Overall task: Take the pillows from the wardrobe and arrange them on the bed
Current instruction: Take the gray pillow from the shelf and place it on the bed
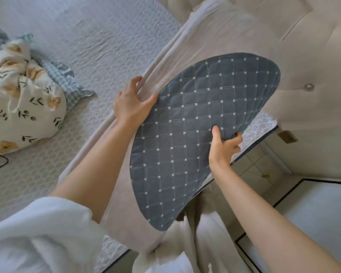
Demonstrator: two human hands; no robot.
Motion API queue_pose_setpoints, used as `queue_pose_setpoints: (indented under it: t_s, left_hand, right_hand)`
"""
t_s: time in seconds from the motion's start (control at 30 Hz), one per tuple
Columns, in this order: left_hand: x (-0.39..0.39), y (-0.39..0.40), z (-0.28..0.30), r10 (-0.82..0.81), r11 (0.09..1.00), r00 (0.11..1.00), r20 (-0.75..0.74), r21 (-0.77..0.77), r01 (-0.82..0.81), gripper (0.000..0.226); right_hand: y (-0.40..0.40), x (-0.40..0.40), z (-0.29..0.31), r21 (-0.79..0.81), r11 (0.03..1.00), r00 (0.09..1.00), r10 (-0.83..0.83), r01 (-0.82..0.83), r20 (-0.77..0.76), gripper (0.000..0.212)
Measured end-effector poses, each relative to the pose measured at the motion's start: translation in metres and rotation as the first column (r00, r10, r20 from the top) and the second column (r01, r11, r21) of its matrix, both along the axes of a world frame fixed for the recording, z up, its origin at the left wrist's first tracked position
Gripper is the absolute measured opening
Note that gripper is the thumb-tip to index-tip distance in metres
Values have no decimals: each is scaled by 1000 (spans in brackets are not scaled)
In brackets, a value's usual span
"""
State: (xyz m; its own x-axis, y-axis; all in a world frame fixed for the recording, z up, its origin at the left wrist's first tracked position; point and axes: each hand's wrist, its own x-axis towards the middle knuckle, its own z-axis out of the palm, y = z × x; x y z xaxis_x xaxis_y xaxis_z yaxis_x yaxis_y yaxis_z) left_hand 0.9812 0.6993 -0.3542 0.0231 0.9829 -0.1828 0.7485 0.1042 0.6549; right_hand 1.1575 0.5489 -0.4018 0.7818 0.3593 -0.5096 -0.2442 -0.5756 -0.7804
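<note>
A grey-blue quilted pillow with a white grid and dots hangs tilted over the head end of the bed. My left hand grips its upper left edge, fingers spread behind it. My right hand pinches its lower right edge, thumb on top. Under it a long pale pink pillow lies along the headboard side of the mattress. A floral pillow rests on the bed at the far left.
The tufted beige headboard rises at the right. A blue checked cloth lies beside the floral pillow. A dark cable runs over the bedspread at the left edge. Tiled floor shows beside the bed.
</note>
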Motion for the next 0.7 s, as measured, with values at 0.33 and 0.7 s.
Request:
queue_pose_setpoints:
  t_s: [0.33,0.7]
  left_hand:
    - [25,44,-104,-216,970,959,-181,-151,189,52]
    - [55,-127,-179,83,928,995,-57,-360,-98,52]
  right_hand:
    - [3,18,-89,-218,968,969,68,-121,-235,66]
    - [97,84,-105,-240,509,533,845,-827,-45,33]
